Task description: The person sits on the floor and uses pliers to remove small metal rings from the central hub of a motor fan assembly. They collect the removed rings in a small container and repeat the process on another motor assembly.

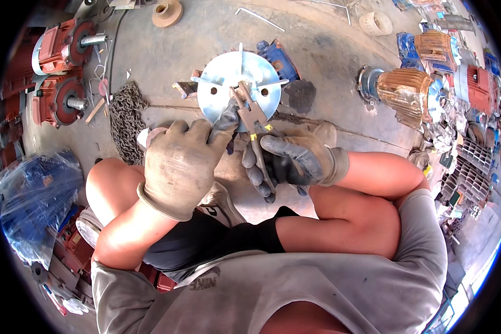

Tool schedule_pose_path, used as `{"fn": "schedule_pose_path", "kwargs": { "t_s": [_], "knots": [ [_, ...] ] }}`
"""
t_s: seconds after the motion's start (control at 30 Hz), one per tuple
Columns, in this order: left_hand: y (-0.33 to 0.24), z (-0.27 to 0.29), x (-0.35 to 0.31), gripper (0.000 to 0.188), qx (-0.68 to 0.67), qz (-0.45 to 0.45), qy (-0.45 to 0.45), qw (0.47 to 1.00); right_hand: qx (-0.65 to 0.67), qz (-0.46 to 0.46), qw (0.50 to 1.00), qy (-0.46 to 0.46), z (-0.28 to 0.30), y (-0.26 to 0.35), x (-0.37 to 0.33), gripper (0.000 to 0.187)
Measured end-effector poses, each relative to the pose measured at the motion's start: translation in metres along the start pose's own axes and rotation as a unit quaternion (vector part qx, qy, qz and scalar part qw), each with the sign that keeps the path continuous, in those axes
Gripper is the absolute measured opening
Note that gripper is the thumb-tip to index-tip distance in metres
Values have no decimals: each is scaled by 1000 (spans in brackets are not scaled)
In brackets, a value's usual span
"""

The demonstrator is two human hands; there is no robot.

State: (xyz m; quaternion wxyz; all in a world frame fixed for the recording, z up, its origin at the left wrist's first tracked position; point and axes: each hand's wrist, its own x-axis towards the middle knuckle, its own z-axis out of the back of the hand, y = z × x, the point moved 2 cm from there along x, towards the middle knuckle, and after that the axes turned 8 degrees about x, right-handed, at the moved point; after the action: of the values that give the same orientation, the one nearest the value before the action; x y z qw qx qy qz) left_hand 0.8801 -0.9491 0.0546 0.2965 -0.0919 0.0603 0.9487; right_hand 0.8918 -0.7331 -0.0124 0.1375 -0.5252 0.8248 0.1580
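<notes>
A pair of pliers (pixel 253 114) with brown jaws and dark handles marked in yellow is in my gloved right hand (pixel 295 156), fingers wrapped round the handles. Its jaws reach the middle of a shiny silver disc (pixel 209 103) with raised fins and round holes, a motor's fan by its look. My gloved left hand (pixel 186 161) comes in from the left, its index finger stretched along the pliers' jaws near the hub. The other left fingers are curled and partly hidden; whatever they pinch I cannot make out. Behind the disc shows a blue motor body (pixel 281 58), mostly covered.
A rusty chain (pixel 127 119) lies on the floor at left, near red motors (pixel 61 106). Plastic-wrapped blue goods (pixel 36 195) sit at lower left. Rusty motors (pixel 403 94) and piled parts line the right. A brown flanged ring (pixel 167 12) and a bent rod (pixel 261 19) lie beyond.
</notes>
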Motion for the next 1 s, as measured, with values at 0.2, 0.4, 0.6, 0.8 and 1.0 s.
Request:
{"fn": "schedule_pose_path", "kwargs": {
  "t_s": [0.2, 0.4, 0.6, 0.8, 1.0],
  "knots": [
    [4, -5, 1, 40, -40, 2, -35, 999, 49, -78, 996, -17, -6, 7, -8, 42],
    [5, -8, 0, 40, -38, 0, -31, 999, -33, -68, 995, -68, -15, 12, -15, 45],
    [1, -9, -2, 40, -25, 3, -27, 999, -62, -47, 996, -53, -20, 11, -17, 47],
    [2, -13, -1, 38, -29, -7, -44, 999, -70, -48, 994, -69, -20, 7, -17, 49],
    [0, -15, 1, 34, -13, -24, -52, 998, -33, -51, 997, -56, -16, 2, -17, 48]
  ]
}}
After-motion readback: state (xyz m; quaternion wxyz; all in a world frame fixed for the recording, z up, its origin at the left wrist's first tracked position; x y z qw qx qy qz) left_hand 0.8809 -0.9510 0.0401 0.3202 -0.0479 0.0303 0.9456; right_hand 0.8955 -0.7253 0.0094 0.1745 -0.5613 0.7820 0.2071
